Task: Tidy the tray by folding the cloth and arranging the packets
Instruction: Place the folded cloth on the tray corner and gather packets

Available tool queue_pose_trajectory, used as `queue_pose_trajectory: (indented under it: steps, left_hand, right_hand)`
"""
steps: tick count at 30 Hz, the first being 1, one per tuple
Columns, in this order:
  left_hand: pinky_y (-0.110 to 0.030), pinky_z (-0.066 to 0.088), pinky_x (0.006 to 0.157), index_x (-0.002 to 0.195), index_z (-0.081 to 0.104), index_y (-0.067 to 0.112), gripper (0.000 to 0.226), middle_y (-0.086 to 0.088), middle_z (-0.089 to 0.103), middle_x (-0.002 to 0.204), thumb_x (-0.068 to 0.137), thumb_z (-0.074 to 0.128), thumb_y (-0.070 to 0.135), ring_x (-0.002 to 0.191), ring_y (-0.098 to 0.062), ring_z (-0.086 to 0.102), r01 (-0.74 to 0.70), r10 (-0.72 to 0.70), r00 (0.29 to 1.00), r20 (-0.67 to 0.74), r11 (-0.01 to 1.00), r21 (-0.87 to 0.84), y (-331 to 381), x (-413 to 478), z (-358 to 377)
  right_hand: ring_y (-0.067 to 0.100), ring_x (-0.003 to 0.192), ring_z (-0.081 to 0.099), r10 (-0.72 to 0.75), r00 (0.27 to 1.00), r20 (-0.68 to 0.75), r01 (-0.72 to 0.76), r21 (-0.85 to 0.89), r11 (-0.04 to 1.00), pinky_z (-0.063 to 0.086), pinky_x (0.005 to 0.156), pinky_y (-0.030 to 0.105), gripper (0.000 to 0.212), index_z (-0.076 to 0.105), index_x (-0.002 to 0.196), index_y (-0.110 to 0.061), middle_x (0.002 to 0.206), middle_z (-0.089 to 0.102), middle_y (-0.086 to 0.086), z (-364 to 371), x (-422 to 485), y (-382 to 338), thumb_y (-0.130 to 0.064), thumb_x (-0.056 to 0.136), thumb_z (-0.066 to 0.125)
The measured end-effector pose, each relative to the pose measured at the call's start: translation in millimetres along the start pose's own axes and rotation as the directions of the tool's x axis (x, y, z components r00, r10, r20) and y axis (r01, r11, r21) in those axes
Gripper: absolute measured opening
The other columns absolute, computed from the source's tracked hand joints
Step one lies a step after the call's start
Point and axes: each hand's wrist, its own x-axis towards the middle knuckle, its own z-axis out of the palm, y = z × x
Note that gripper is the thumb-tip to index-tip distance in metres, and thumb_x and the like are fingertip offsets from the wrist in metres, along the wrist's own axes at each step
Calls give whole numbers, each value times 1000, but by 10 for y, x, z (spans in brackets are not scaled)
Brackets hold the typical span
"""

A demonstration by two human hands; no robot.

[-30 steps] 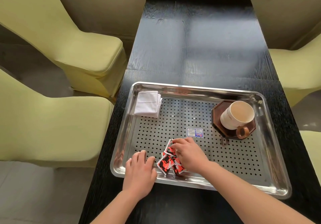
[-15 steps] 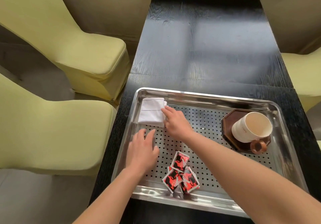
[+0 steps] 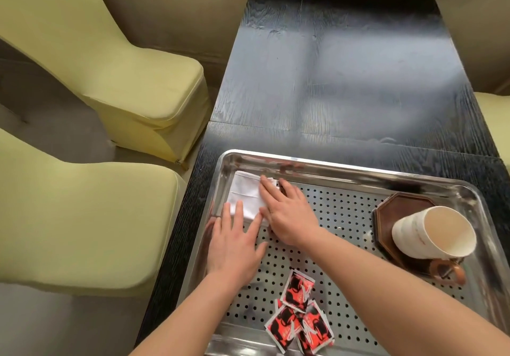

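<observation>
A folded white cloth (image 3: pixel 244 192) lies in the far left corner of the perforated steel tray (image 3: pixel 345 172). My right hand (image 3: pixel 287 212) rests flat on the cloth's right side, fingers spread. The fingertips of my left hand (image 3: pixel 234 241) touch the cloth's near edge, palm down on the tray. Several red-and-black packets (image 3: pixel 299 319) lie in a loose overlapping pile near the tray's front edge, apart from both hands.
A white cup (image 3: pixel 433 232) with a brown handle leans on a dark octagonal saucer (image 3: pixel 397 206) at the tray's right. The tray sits on a black wooden table (image 3: pixel 345 79). Yellow-covered chairs (image 3: pixel 82 217) stand left of the table.
Both hands left the packets and moved to the far left corner. My right hand now lies on the cloth and my left hand's fingertips reach its near edge.
</observation>
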Motion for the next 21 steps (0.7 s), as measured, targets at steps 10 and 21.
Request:
queue_pose_trajectory:
  steps: [10,21]
  left_hand:
    - [-54,2,120,148,-10,54,68,-12,-17,164,94,29,67,147,-37,-25,-13,13,1000,0,998,-57,25,-33,30]
    - [-53,0,121,147,-9,56,70,-10,-18,164,92,32,69,146,-41,-23,48,-45,998,43,996,-70,73,-24,-11]
  right_hand:
    - [26,155,2,67,994,-87,-66,8,998,9,125,50,59,9,160,-26,168,-1,-13,86,-64,144,-47,106,21]
    - [29,131,40,279,936,-213,-215,278,936,36,106,40,38,57,132,-20,138,52,3,-45,-145,-27,-40,101,46]
